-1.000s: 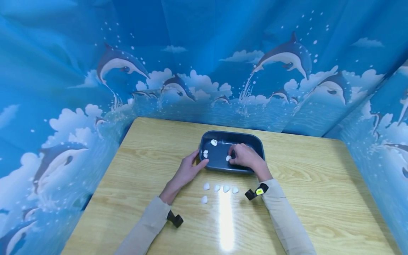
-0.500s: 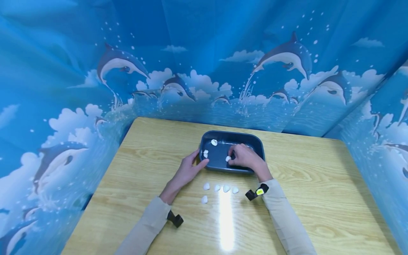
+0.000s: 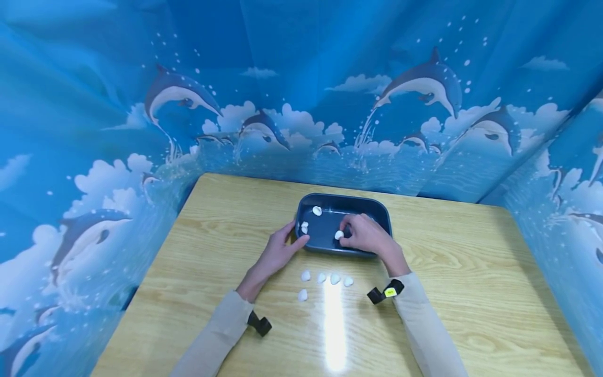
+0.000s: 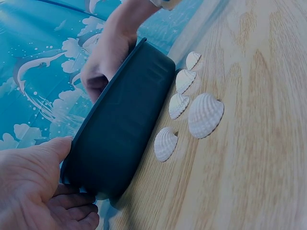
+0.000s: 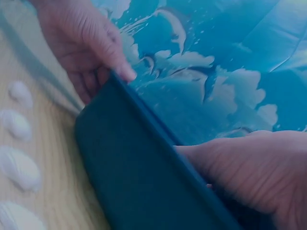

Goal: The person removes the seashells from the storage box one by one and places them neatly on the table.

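Little has shifted since the earlier frames: only the right forearm has drawn slightly toward the lower frame edge. At centre frame, the right hand [image 3: 365, 234] reaches into the dark blue rectangular plastic tray [image 3: 381, 213], fingertips pinching a small white ribbed seashell [image 3: 338, 235]. The left hand [image 3: 278, 251] grips the tray's left corner, thumb over its rim. Five white shells [image 3: 325, 279] lie on the light wooden table [image 3: 471, 283] just below the tray.
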Tool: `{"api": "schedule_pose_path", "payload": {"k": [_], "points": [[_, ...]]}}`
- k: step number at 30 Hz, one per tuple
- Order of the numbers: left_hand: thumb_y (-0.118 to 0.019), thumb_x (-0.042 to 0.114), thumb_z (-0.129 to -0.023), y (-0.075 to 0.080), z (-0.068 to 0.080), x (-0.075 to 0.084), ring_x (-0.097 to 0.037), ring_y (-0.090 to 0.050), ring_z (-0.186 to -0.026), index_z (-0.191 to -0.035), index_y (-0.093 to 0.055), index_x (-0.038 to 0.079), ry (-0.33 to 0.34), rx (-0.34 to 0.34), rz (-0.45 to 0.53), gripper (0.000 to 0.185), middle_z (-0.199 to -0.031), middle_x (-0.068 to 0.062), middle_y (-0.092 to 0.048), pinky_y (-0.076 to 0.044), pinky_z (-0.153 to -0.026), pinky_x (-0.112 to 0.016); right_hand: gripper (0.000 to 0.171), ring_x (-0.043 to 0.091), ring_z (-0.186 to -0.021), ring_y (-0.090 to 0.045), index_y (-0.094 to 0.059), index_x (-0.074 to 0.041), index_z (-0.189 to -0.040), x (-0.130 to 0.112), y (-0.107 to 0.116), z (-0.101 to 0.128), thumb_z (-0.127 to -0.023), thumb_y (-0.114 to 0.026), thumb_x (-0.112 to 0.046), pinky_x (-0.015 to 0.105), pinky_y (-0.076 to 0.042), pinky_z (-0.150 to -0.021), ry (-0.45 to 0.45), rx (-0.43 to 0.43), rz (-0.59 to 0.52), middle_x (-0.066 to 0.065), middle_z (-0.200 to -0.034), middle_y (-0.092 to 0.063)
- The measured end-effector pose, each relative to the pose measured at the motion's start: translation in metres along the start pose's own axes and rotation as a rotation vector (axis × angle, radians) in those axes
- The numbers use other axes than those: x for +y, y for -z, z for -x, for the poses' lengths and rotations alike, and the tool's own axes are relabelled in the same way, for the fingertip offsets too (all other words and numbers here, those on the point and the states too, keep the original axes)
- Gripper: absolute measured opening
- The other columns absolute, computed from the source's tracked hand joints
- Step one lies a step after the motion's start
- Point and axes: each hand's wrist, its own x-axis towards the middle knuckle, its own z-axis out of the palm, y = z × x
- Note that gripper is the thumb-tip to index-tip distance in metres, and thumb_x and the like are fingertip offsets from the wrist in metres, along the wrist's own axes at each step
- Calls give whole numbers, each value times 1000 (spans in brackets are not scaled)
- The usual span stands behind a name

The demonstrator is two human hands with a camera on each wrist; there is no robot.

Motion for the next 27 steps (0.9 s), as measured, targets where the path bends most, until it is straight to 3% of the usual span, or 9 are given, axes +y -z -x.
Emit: {"api": "schedule_pose_path", "payload": {"k": [11, 27], "points": [[-67, 38, -103, -2, 0, 3, -28, -35, -154, -159, -40, 7, 15, 8, -21, 70, -165, -12, -40, -32, -125, -46, 17, 13, -53, -42, -73, -12, -101, -21, 17, 29, -88, -75, -22, 27, -30, -51, 39, 91, -3, -4, -61, -46], [-69, 37, -103, 0, 0, 0, -30, -37, -153, -159, -41, 6, 18, 14, -19, 70, -164, -13, -41, -34, -124, -46, 15, 5, -51, -33, -71, -15, -98, -40, 7, 53, -87, -78, -22, 21, -25, -48, 105, 106, -4, -8, -60, -42]]}}
